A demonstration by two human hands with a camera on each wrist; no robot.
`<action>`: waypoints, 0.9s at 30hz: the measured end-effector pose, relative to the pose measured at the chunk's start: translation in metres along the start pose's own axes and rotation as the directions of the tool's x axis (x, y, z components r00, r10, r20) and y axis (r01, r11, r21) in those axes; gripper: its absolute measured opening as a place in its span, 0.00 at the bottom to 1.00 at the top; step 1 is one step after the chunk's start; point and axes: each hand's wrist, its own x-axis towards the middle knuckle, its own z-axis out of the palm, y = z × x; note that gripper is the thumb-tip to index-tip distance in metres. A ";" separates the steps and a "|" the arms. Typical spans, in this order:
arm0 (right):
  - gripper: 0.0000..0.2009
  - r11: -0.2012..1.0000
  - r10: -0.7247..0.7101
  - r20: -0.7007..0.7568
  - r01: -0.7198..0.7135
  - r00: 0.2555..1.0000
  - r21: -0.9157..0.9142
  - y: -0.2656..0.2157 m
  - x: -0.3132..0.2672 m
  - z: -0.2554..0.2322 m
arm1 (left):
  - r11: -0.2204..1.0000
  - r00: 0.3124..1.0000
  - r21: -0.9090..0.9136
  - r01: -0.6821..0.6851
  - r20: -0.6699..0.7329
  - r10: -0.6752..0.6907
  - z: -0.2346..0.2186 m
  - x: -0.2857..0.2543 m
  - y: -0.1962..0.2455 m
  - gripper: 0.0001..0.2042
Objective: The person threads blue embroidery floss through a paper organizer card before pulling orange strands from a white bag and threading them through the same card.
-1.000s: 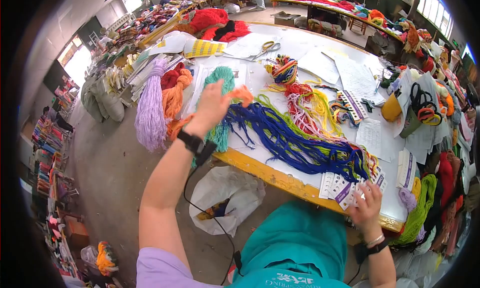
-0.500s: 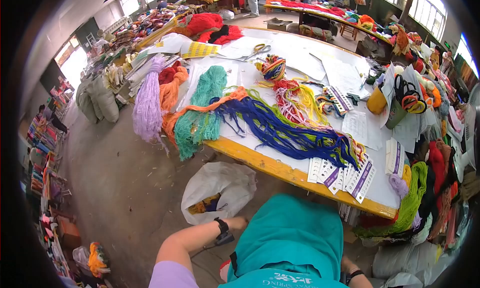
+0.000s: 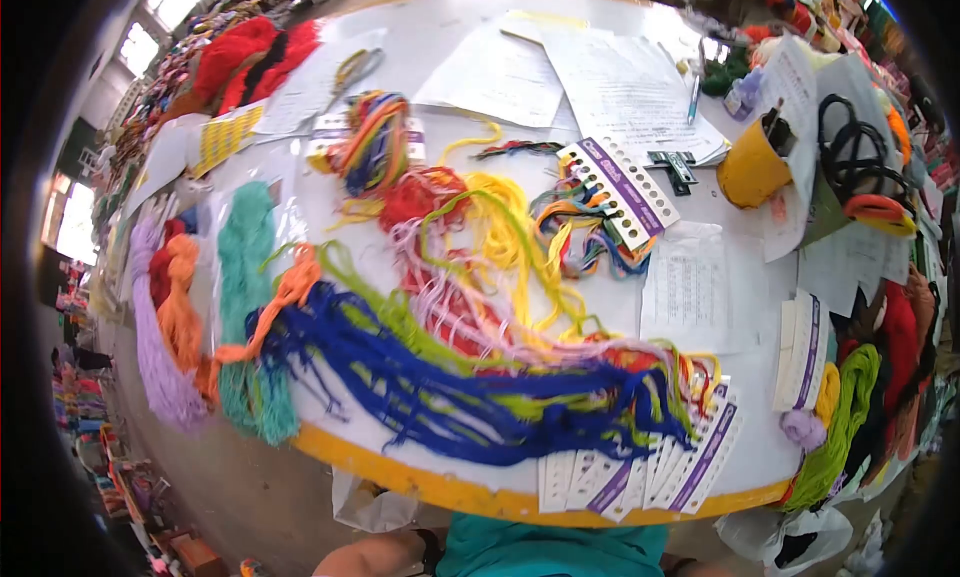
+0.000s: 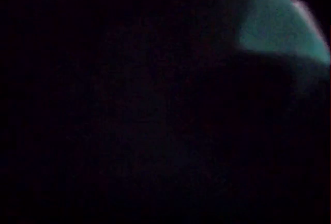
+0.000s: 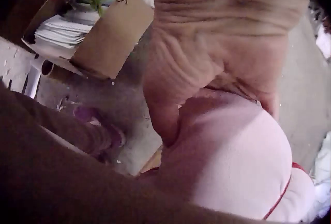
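My right hand (image 5: 212, 63) grips the edge of a pale pink padded cushion (image 5: 232, 157) with red piping, its thumb and fingers curled over the fabric. Of my left arm, only the forearm (image 3: 370, 556) and a dark wristband show at the bottom of the head view; the hand itself is hidden. The left wrist view is nearly black, with a patch of teal cloth (image 4: 282, 30) at its upper right. On the table in front lie a bundle of blue yarn (image 3: 440, 407), a teal skein (image 3: 247, 227) and an orange strand (image 3: 285, 297).
Punched thread cards (image 3: 705, 457) lie by the yellow table edge (image 3: 430, 484). A yellow cup (image 3: 748, 172) and papers (image 3: 630, 87) stand further back. Below, an open cardboard box (image 5: 111, 40) holding papers sits on the floor near a purple shoe (image 5: 101, 125).
Both hands have left the tabletop and dropped low beside the body. The head view has come closer over the table. The yarn stays laid out much as before.
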 end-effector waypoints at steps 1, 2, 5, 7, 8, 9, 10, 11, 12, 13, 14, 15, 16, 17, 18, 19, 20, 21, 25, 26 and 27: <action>0.15 0.999 0.031 -0.006 -0.031 1.000 0.010 -0.004 -0.004 0.002 | 1.000 1.000 -0.004 0.013 0.002 -0.013 -0.006 0.000 0.005 0.19; 0.16 0.999 0.044 -0.001 -0.044 0.999 0.018 -0.014 -0.003 -0.001 | 1.000 1.000 -0.003 0.025 0.005 -0.025 -0.010 -0.001 0.010 0.19; 0.16 0.995 0.088 0.001 -0.088 0.996 0.046 -0.026 -0.014 -0.010 | 0.999 0.999 -0.013 0.049 0.022 -0.048 -0.029 -0.011 0.020 0.19; 0.17 0.992 0.103 0.008 -0.103 0.995 0.069 -0.029 -0.019 -0.009 | 0.999 0.998 -0.002 0.045 0.035 -0.044 -0.040 -0.019 0.023 0.19; 0.17 0.991 0.107 0.012 -0.107 0.994 0.076 -0.031 -0.021 -0.010 | 0.999 0.998 0.003 0.038 0.041 -0.038 -0.045 -0.022 0.024 0.19; 0.17 0.991 0.109 0.017 -0.110 0.994 0.082 -0.031 -0.022 -0.009 | 1.000 0.998 0.005 0.029 0.049 -0.029 -0.049 -0.025 0.025 0.19; 0.17 0.990 0.110 0.020 -0.112 0.994 0.085 -0.031 -0.023 -0.010 | 1.000 0.998 0.001 0.016 0.053 -0.016 -0.052 -0.025 0.025 0.19; 0.18 0.990 0.106 0.026 -0.107 0.994 0.092 -0.031 -0.022 -0.009 | 1.000 0.998 0.004 -0.001 0.055 0.000 -0.057 -0.027 0.024 0.19; 0.18 0.990 0.103 0.032 -0.106 0.994 0.095 -0.029 -0.018 -0.009 | 1.000 0.998 0.013 -0.023 0.065 0.022 -0.062 -0.028 0.022 0.20; 0.18 0.991 0.099 0.043 -0.103 0.994 0.091 -0.028 -0.014 -0.010 | 0.999 0.996 0.014 -0.049 0.075 0.047 -0.065 -0.030 0.018 0.20; 0.18 0.991 0.097 0.053 -0.101 0.994 0.086 -0.027 -0.011 -0.013 | 0.996 0.993 0.015 -0.084 0.087 0.082 -0.070 -0.030 0.011 0.20; 0.19 0.992 0.096 0.066 -0.101 0.993 0.074 -0.026 -0.007 -0.012 | 0.992 0.986 0.013 -0.128 0.105 0.126 -0.073 -0.032 0.005 0.20; 0.19 0.993 0.096 0.078 -0.101 0.992 0.063 -0.024 -0.001 -0.010 | 0.984 0.977 0.008 -0.176 0.123 0.174 -0.077 -0.033 -0.005 0.20; 0.19 0.994 0.092 0.091 -0.098 0.992 0.054 -0.021 0.003 -0.010 | 0.973 0.963 0.015 -0.229 0.150 0.224 -0.085 -0.032 -0.016 0.20; 0.19 0.995 0.083 0.100 -0.088 0.991 0.044 -0.016 0.005 -0.010 | 0.958 0.945 0.022 -0.285 0.172 0.278 -0.091 -0.035 -0.024 0.20; 0.20 0.996 0.074 0.111 -0.079 0.991 0.042 -0.010 0.009 -0.012 | 0.934 0.922 0.075 -0.350 0.201 0.329 -0.101 -0.036 -0.026 0.20; 0.20 0.997 0.056 0.120 -0.061 0.991 0.042 -0.003 0.010 -0.014 | 0.910 0.911 0.150 -0.387 0.216 0.352 -0.112 -0.039 -0.027 0.20; 0.20 0.998 0.042 0.127 -0.048 0.991 0.042 0.001 0.013 -0.015 | 0.879 0.912 0.267 -0.395 0.225 0.342 -0.123 -0.050 -0.020 0.19; 0.21 0.996 -0.088 0.101 0.085 0.991 0.039 0.017 0.005 -0.020 | 0.961 0.926 0.139 -0.237 0.330 0.181 -0.153 -0.148 0.072 0.14; 0.22 0.992 -0.126 0.083 0.123 0.989 0.041 0.015 -0.006 -0.016 | 0.968 0.900 0.032 -0.249 0.378 0.219 -0.161 -0.172 0.089 0.14; 0.19 0.985 -0.169 0.051 0.167 0.984 0.047 0.010 -0.026 -0.007 | 0.964 0.868 -0.076 -0.256 0.420 0.264 -0.169 -0.194 0.106 0.14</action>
